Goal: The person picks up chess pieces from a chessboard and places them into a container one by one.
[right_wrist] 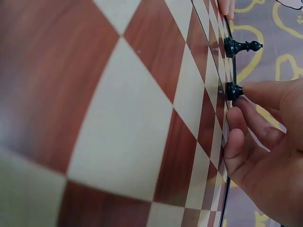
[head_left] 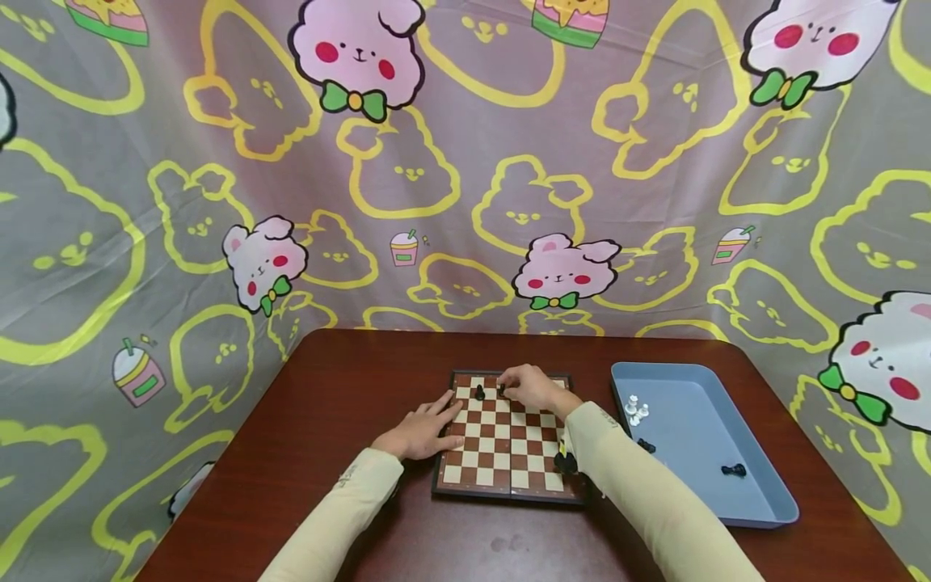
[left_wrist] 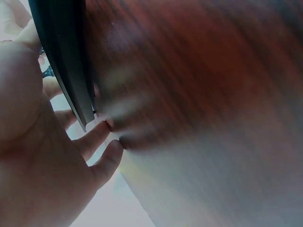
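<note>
A brown-and-cream chessboard [head_left: 494, 454] lies open on the table. My right hand [head_left: 529, 386] is over its far side, pinching a black chess piece [right_wrist: 233, 91] between thumb and fingertips. The base of that piece is at the board's surface, and the fingers hide its top. To its left, a black bishop [right_wrist: 244, 46] stands upright on the board; this bishop [head_left: 480, 393] also shows in the head view. My left hand [head_left: 420, 431] rests at the board's left edge with its fingers spread. In the left wrist view, fingertips [left_wrist: 113, 146] reach the tabletop beside the dark board edge [left_wrist: 71, 66].
Right of the board sits a blue-grey tray [head_left: 756, 440] with raised walls. Several white pieces [head_left: 634, 409] are grouped at its left side, and a black piece [head_left: 735, 470] lies on its side farther right. Another black piece [head_left: 646, 445] is near the right sleeve. A patterned curtain [head_left: 465, 267] hangs behind the table.
</note>
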Tool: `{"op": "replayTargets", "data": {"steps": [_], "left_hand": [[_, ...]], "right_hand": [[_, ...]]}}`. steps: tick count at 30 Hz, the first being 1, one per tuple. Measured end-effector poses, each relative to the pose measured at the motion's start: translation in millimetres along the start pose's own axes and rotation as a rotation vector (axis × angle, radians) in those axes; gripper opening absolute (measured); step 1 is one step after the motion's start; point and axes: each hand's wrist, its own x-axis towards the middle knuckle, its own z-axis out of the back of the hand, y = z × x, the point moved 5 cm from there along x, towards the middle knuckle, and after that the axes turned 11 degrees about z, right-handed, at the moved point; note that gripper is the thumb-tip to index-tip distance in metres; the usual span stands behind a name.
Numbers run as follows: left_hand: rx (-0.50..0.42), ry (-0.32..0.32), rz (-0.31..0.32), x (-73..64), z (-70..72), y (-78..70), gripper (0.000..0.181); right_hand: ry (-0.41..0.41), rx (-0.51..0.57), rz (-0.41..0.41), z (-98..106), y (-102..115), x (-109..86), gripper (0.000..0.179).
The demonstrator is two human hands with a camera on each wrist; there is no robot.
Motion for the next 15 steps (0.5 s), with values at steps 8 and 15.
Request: {"op": "replayTargets", "data": {"steps": [8,15], "left_hand": [[-0.022,0.003,0.012,-1.1,-0.6,-0.5,0.073],[-0.007,0.007,0.013,0.2,0.0,0.9,0.073]], "right_hand": [[-0.019,-0.007,-0.035,-2.1,-1.5,0.6,0.02],[-0.028,-0.003,-0.02,-1.0,-6.3,-0.5,0.017]]}}
